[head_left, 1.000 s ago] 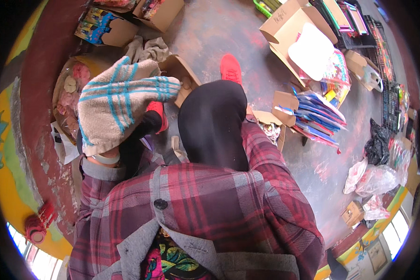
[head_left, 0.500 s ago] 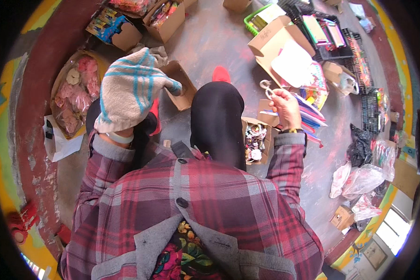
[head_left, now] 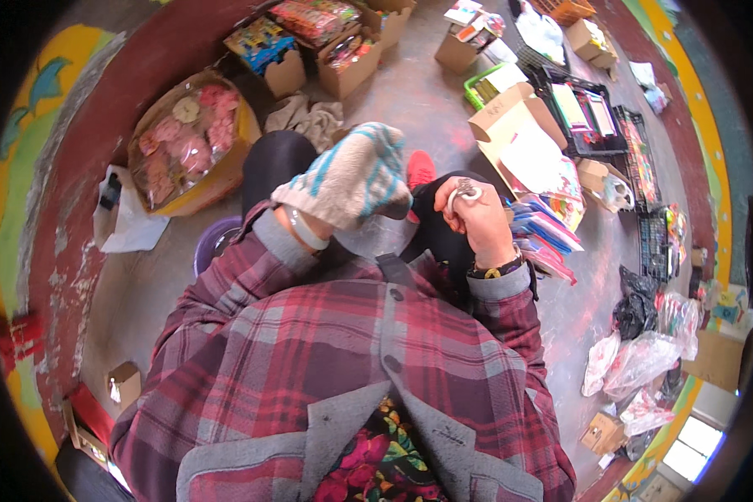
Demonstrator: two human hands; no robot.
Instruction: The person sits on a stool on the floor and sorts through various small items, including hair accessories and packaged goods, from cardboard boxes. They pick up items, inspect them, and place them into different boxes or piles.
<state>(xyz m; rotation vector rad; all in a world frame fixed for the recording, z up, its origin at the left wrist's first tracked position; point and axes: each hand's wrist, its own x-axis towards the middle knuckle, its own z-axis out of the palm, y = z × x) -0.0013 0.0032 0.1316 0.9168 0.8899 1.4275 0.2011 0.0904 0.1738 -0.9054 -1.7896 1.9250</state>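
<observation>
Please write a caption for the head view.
Mitten-covered left hand beside right hand pinching small metal object.

Beside the matt, rough concrete floor (head_left: pixel 443 100), the left hand (head_left: pixel 347 180) is wrapped in a fuzzy knitted cloth mitt striped grey and turquoise, the right hand (head_left: pixel 477 219) pinches a small shiny metal ring (head_left: pixel 463 192), and the plaid shirt (head_left: pixel 343 360) looks soft brushed flannel.

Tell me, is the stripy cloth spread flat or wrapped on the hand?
Wrapped. The stripy cloth drapes right over the left hand, hiding it down to the wrist, bunched rather than flat.
</observation>
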